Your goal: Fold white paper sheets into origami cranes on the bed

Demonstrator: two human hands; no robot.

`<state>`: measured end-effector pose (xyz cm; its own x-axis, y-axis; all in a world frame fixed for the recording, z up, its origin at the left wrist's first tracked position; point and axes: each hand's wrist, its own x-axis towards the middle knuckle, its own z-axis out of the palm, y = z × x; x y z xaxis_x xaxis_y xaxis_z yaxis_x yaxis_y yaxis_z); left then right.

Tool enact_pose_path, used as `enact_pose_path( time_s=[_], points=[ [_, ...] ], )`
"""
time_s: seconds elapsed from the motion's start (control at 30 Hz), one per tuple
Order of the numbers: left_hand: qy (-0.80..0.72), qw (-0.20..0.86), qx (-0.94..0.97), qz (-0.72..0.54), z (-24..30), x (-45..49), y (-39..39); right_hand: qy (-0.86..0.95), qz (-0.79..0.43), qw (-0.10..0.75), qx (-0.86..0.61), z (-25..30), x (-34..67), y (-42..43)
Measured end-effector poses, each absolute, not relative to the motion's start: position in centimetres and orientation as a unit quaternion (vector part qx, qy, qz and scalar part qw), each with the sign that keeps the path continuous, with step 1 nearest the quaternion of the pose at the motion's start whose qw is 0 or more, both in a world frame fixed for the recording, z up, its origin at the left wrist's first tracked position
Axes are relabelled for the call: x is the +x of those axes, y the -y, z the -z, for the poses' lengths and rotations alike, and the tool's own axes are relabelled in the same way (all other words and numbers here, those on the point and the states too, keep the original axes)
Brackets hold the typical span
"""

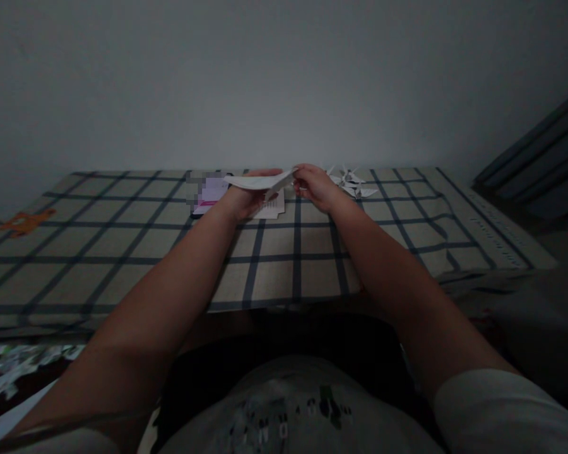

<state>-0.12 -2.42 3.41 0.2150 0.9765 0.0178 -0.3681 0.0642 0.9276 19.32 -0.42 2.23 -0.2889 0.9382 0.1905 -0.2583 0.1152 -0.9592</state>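
Over the far half of the table, both my hands hold a sheet of white paper (258, 182), bent upward at its right side. My left hand (246, 198) supports it from beneath, its fingers partly hidden by the sheet. With fingertips pinched, my right hand (312, 184) grips the right edge. Below the sheet, a printed paper (272, 207) lies on the cloth. Just beyond my right hand sit several folded white paper pieces (353, 183) with pointed tips, perhaps folded birds.
A checked tablecloth (274, 271) covers the table, which meets a grey wall (284, 82). Left of my hands lies a phone (209, 192) with a lit screen, partly blurred. An orange flat object (27, 222) rests at the far left. Papers (16, 369) lie below the table's left edge.
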Motion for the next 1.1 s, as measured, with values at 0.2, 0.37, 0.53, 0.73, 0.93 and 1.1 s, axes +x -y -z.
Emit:
enact_pose_path(
  time_s=[0.2, 0.37, 0.53, 0.73, 0.93, 1.1],
  points=[
    [-0.372, 0.653, 0.468, -0.466, -3.5, 0.2, 2.7, 0.563, -0.576, 0.483, -0.343, -2.3, 19.0, 0.9],
    [-0.362, 0.603, 0.572, -0.422, -4.0, -0.6, 3.3, 0.565, -0.562, 0.473, -0.375, -2.4, 19.1, 1.2],
    [-0.386, 0.460, 0.730, -0.326, -5.7, -1.4, 4.5, 0.561, -0.563, 0.471, -0.382, -2.3, 19.0, 1.2],
    [-0.322, 0.316, 0.870, -0.196, -6.8, 1.2, 7.9, 0.540, -0.563, 0.502, -0.372, -2.3, 19.5, 0.8],
    [-0.278, 0.266, 0.917, -0.104, -5.0, 2.3, 9.0, 0.539, -0.557, 0.500, -0.385, -2.2, 19.7, 0.6],
    [-0.321, 0.282, 0.898, -0.100, -4.1, 1.9, 8.6, 0.545, -0.553, 0.502, -0.380, -2.3, 19.6, 0.6]
  ],
)
